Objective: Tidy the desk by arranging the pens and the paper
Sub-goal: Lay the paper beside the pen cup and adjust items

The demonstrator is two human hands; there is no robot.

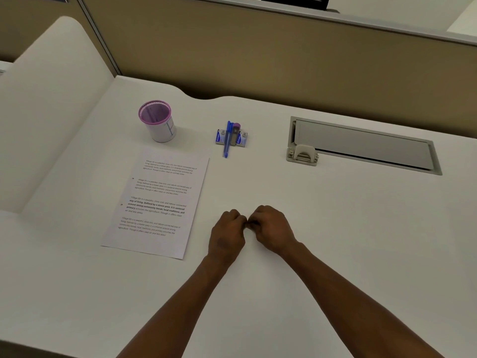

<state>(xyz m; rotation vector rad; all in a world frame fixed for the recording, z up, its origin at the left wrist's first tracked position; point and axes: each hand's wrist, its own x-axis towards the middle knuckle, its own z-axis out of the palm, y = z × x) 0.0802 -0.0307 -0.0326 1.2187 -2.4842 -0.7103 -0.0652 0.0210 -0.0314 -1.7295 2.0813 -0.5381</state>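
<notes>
One printed sheet of paper [157, 200] and one purple-rimmed pen cup [158, 120] are counted on the table [309, 254]. One blue pen [227, 140], two small blue-and-white boxes [220, 137] and one purple-capped item [235, 134] are grouped together. One cable hatch [361, 144] is recorded.

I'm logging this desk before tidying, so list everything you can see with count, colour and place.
Cup: one, purple mesh rim, back left, upright.
Paper: one printed white sheet, flat, in front of the cup.
Pen: one, blue, lying across the boxes.
Boxes: two small blue-and-white ones, centre back, a purple-topped item between them.
Cable hatch: one, grey, right back.
Desk: white.
Partition: tan, behind.
Hands: left hand and right hand, curled, fingertips meeting at centre front; anything held is hidden.
</notes>
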